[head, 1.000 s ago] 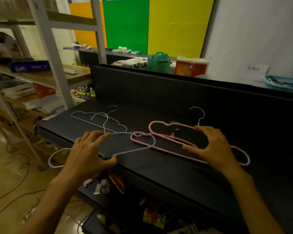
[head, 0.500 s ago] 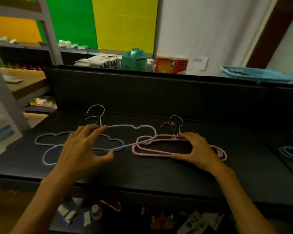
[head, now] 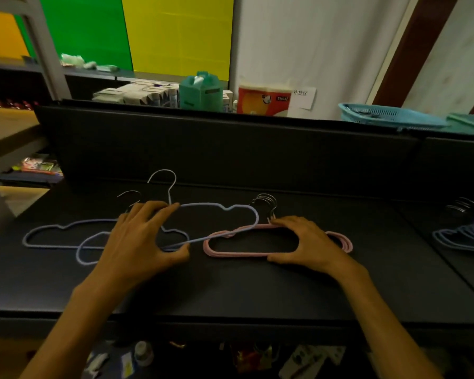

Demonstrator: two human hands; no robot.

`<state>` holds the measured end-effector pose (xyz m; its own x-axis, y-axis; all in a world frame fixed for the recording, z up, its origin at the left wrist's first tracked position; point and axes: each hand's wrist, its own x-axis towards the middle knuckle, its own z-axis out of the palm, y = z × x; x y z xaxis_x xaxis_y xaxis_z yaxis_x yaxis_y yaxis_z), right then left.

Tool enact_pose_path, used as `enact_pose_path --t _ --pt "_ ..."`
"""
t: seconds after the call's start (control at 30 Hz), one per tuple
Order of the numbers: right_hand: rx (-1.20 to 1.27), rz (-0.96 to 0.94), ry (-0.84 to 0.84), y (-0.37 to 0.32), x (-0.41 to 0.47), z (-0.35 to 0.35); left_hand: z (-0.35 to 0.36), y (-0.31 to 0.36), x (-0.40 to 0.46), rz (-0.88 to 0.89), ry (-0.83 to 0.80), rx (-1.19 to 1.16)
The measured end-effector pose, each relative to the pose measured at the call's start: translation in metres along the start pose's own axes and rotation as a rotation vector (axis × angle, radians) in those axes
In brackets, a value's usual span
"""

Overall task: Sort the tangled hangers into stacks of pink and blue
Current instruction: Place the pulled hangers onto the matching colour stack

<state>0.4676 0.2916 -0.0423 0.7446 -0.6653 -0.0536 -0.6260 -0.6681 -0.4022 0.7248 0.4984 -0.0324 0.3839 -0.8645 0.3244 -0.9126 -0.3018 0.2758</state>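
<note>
- Left hand [head: 137,242]: fingers spread and arched over the blue hangers, fingertips at the neck of the upper blue hanger [head: 219,207], thumb against its lower bar. It spans and pinches that hanger between fingers and thumb.
- Right hand [head: 309,242]: fingers curved over the pink hanger stack [head: 246,254], index tip on the top bar near the hooks, thumb at the lower bar. The hand grips the right half of the stack.
- Upper blue hanger: lies tilted, its hook [head: 163,181] pointing away from the person, its right shoulder overlapping the left end of the pink stack.
- Lower blue hanger [head: 52,236]: flat on the surface to the left, partly under the left hand; its dark metal hook [head: 129,195] shows just beyond the fingertips.
- Pink hanger stack: several hangers aligned flat, hooks [head: 266,203] bunched together at the far side. The exact count cannot be told.
- Black work surface [head: 230,291]: carries all hangers; a black back panel [head: 230,149] stands upright behind them.
- Further blue hanger stack [head: 465,236]: on the right edge of view, well apart from the hands.
- Beyond the panel: a teal box [head: 200,91], an orange tissue pack [head: 263,101], a blue basket [head: 389,116].
</note>
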Motion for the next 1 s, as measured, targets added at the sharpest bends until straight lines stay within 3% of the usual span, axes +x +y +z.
enact_pose_path --t 0.5,0.83,1.0 --pt "-0.075 -0.024 -0.001 0.000 0.007 -0.001 0.003 0.002 0.005 -0.045 -0.062 0.039" --pt "-0.144 -0.102 0.238 -0.046 0.024 0.009 -0.022 -0.049 -0.001 -0.076 -0.084 0.047" --pt "-0.126 -0.083 0.246 -0.079 0.035 0.024 -0.032 -0.080 0.001 -0.092 -0.194 0.026"
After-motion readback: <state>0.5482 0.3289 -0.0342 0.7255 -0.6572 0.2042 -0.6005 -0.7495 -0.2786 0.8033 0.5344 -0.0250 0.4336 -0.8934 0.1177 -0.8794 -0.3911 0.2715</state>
